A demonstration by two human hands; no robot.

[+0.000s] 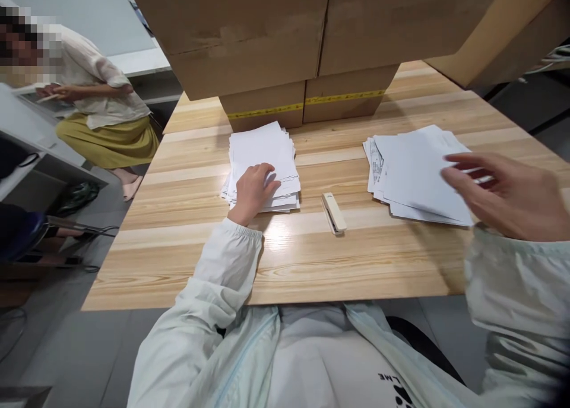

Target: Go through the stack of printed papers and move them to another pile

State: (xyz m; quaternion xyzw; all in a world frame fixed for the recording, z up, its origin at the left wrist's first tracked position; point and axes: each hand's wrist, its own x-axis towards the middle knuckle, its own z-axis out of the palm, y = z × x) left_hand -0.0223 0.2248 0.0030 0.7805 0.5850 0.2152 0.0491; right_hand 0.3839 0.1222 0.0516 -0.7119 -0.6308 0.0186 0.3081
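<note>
— What are the hands doing, seen from the head camera?

— The left hand lies on the near edge of the left stack, fingers curled onto the top sheet; its grip is loosely closed, pressing the paper rather than lifting it, probably to steady the pile. The right hand hovers over the right stack, fingers spread, holding nothing that I can see.

— And between them?

— A stapler lies flat on the worktop, right of the left grip, within either hand's reach. Boxes stand just beyond both stacks.

— Anything unclear?

— The right fingertips blur against the paper, so contact is uncertain. The print on the sheets is unreadable. A seated person far left is partly cut off.
</note>
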